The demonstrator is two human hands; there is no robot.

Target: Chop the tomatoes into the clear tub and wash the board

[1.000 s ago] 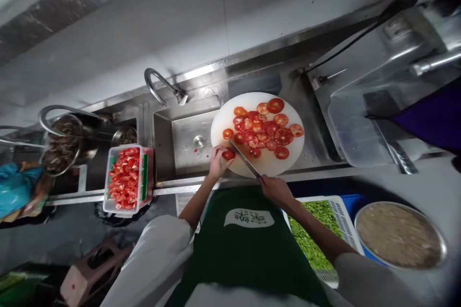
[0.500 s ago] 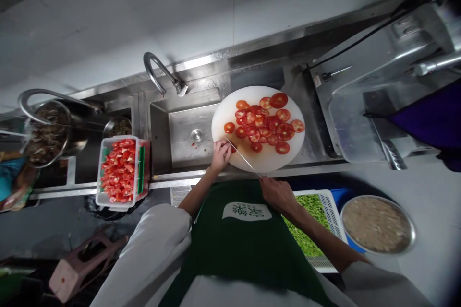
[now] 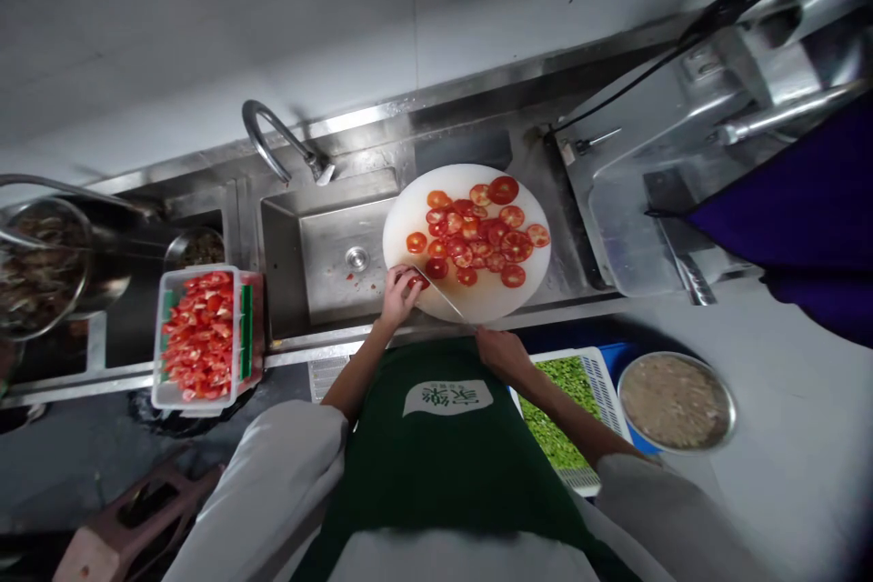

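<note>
A round white cutting board (image 3: 525,277) lies across the right side of a steel sink, covered with several red tomato slices (image 3: 481,232). My left hand (image 3: 398,289) presses a small remaining piece of tomato (image 3: 421,282) onto the board's near left edge. My right hand (image 3: 501,353) grips the handle of a knife (image 3: 440,293), whose blade slants up-left and meets the tomato piece beside my left fingers. I wear a green apron with white sleeves.
A white crate of cut tomato pieces (image 3: 200,335) sits left of the sink basin (image 3: 320,255) and tap (image 3: 276,141). Bowls (image 3: 41,259) stand far left. A tray of chopped greens (image 3: 563,409) and a metal bowl (image 3: 677,400) are lower right. A steel machine (image 3: 682,173) and a purple sleeve (image 3: 791,218) are right.
The tomato piece under my left hand has become much smaller as the knife has kept slicing. The head view has drifted, shifting everything slightly left.
</note>
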